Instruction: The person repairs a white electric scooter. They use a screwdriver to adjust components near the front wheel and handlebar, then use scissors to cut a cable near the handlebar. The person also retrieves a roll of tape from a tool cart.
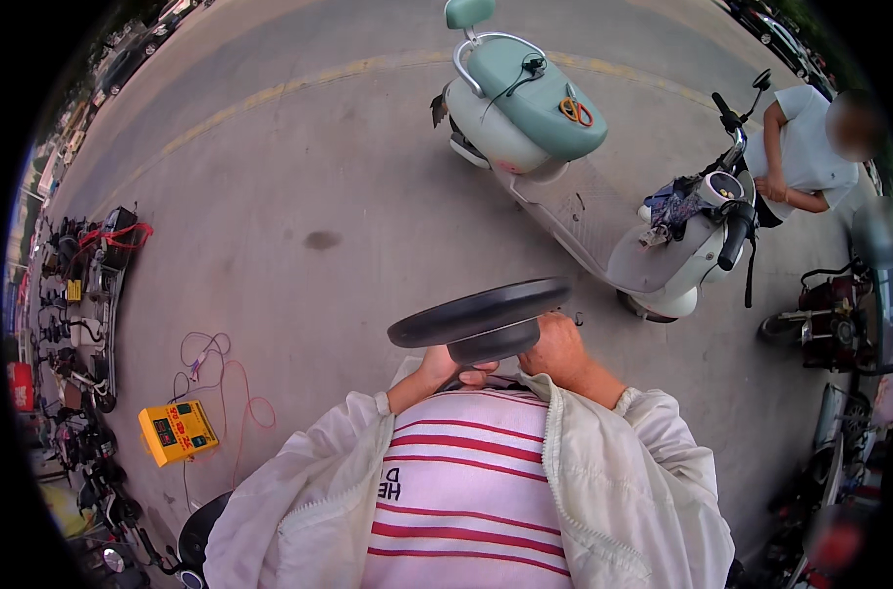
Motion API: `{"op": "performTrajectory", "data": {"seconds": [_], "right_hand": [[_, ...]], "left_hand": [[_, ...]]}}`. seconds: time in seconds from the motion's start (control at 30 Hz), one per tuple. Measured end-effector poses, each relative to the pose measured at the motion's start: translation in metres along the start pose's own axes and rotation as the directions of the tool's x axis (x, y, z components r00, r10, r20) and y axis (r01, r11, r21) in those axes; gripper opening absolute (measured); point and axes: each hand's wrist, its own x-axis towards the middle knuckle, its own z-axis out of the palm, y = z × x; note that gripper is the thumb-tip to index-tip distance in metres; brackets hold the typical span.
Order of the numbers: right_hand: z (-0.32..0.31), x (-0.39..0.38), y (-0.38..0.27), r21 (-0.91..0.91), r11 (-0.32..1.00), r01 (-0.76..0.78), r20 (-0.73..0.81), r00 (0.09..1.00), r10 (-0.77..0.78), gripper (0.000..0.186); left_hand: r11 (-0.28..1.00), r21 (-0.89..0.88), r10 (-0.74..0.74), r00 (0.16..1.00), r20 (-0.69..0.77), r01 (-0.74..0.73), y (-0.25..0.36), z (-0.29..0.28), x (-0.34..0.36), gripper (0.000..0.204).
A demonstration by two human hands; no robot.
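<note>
A wide black disc-shaped part (481,312) with a narrower round hub below is tilted in front of my chest, its right side higher. My right hand (559,351) is closed against the right side of the hub, with its fingertips hidden. Lower on the left, my left hand (441,369) is closed beneath the disc, its fingers curled in under the hub. A thin dark strip shows by those fingers, but I cannot make out what they grip. Both forearms come out of white jacket sleeves.
A pale green and white scooter (550,187) stands ahead, orange-handled scissors (576,111) and a black cable on its seat. A person (805,147) is behind its handlebar. On the ground at left sits a yellow box (178,432) with loose wires. Parked two-wheelers line both sides.
</note>
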Motion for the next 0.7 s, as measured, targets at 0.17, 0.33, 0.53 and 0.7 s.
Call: {"op": "performTrajectory", "data": {"seconds": [0.17, 0.33, 0.53, 0.7], "right_hand": [[0.006, -0.019, -0.015, 0.076, 0.978, -0.194, 0.123, 0.975, 0.184, 0.023], [0.010, -0.036, -0.026, 0.081, 0.924, -0.373, 0.230, 0.909, 0.347, 0.025], [0.002, -0.035, -0.031, 0.113, 0.831, -0.544, 0.335, 0.809, 0.484, 0.029], [0.004, -0.020, 0.011, 0.135, 0.952, -0.276, 0.152, 0.955, 0.255, 0.032]], "left_hand": [[0.982, -0.188, -0.048, 0.982, -0.181, 0.013, -0.019, 0.014, -0.007, 0.043], [0.962, -0.273, -0.082, 0.951, -0.297, -0.002, -0.034, 0.017, -0.007, 0.040], [0.939, -0.327, -0.169, 0.969, -0.182, 0.102, -0.032, 0.006, -0.002, 0.039], [0.957, -0.289, -0.080, 0.977, -0.199, 0.020, -0.004, 0.011, 0.004, 0.037]]}}
